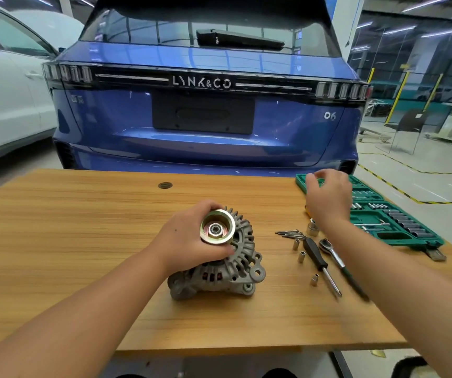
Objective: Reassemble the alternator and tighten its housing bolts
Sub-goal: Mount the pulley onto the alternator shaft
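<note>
- alternator [227,266] was stood near the middle of the wooden table [83,241], pulley [217,227] turned up toward the camera, probably so that the housing seams and bolt holes could be reached.
- left hand [189,241] was clamped round the pulley, fingers and thumb curled on its rim, apparently to keep the body from rolling.
- right hand [328,195] was held above the green socket case [399,227] at two o'clock from the alternator, fingers loosely spread and nothing seen in them; a socket was likely being picked.
- housing bolts [290,233] were laid together at three o'clock, just beside a large socket [312,227], well within reach.
- ratchet [336,255], screwdriver [318,261] and small sockets [301,256] were set out between four and three o'clock, near the working hand's side.
- tightening was judged not yet begun.
</note>
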